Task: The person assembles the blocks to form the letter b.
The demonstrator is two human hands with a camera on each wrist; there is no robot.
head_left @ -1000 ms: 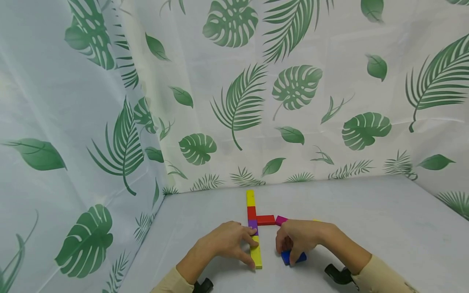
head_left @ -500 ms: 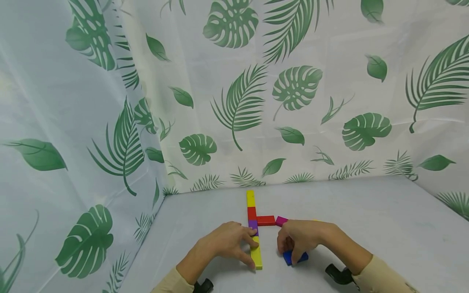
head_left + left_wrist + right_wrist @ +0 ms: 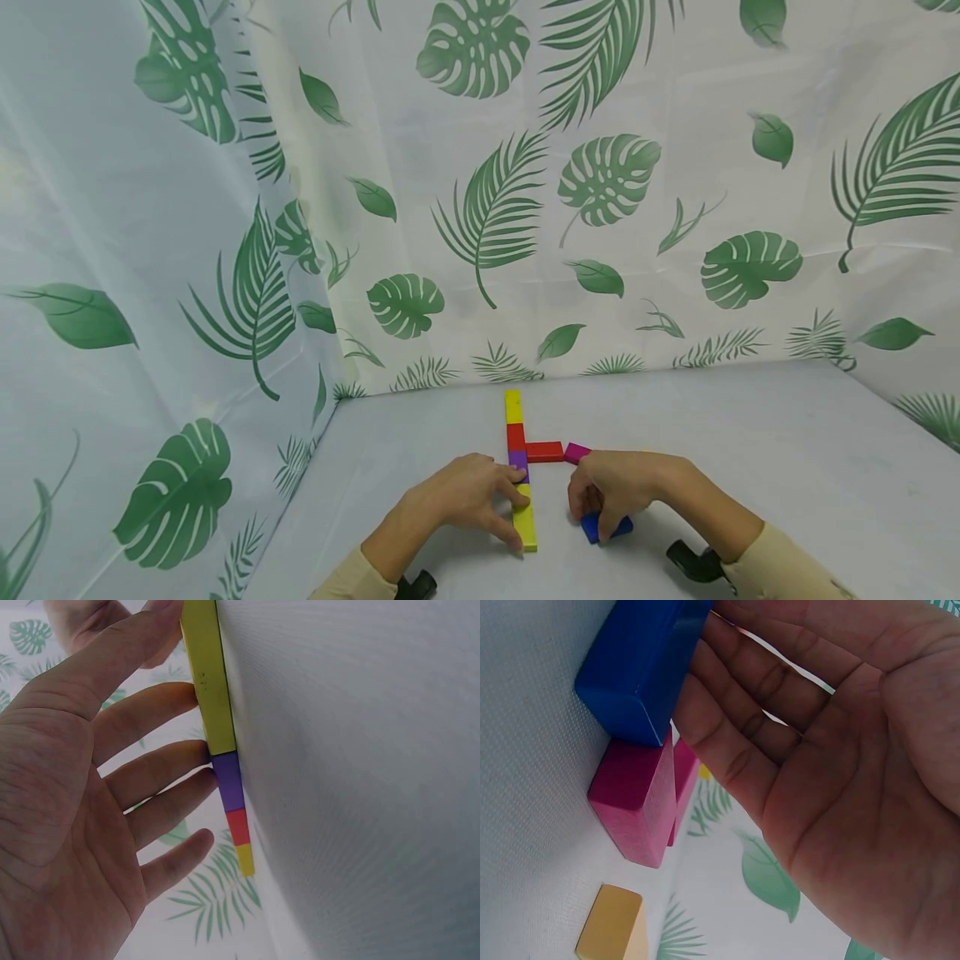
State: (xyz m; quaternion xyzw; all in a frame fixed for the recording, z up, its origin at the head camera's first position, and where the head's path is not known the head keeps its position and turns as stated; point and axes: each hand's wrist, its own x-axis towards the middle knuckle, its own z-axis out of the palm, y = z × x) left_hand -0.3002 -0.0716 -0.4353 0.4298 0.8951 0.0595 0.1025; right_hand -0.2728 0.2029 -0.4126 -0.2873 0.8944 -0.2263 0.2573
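In the head view, a straight column of blocks runs away from me: a near yellow block (image 3: 527,532), a purple block (image 3: 518,458), a red block (image 3: 515,435) and a far yellow block (image 3: 513,407). My left hand (image 3: 468,493) rests its fingertips along the left side of the near yellow and purple blocks, fingers fairly straight, thumb at the near end. To the right, my right hand (image 3: 618,483) pinches a blue block (image 3: 622,527) between thumb and fingers, low at the table. The right wrist view shows the blue block (image 3: 634,667) touching or nearly touching a pink block (image 3: 630,776).
Another red block (image 3: 544,452) lies crosswise against the column, with a pink block (image 3: 576,452) at its right end. A yellow-orange block (image 3: 611,922) appears in the right wrist view. The white table (image 3: 750,467) meets a leaf-patterned curtain (image 3: 465,358) at the back.
My right hand and the blue block have shifted slightly to the right. The left hand and the column have stayed in place.
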